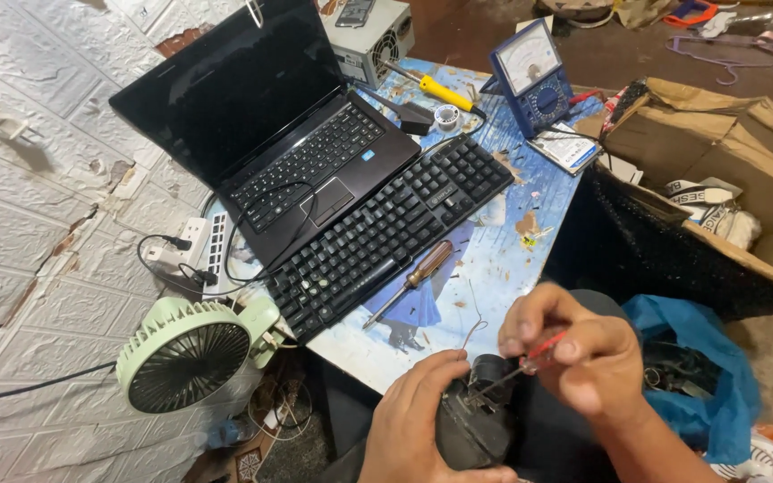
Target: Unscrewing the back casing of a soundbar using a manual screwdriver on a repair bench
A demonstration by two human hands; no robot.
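Hands working on a small black device at the desk (494, 277) edge.
Left hand (418, 416) is gripping the black device (471, 425); right hand (574, 353) is pinching a red-handled screwdriver (530, 362) against it.

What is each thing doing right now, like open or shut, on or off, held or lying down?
Laptop: lid open, screen dark.
Green fan: blades too dim to tell if spinning.
Wooden-handled screwdriver: lying loose on the table.
Yellow-handled tool: lying down.
Blue meter: propped upright.
Red-handled screwdriver: pinched in the right hand.
Black part: gripped by the left hand.
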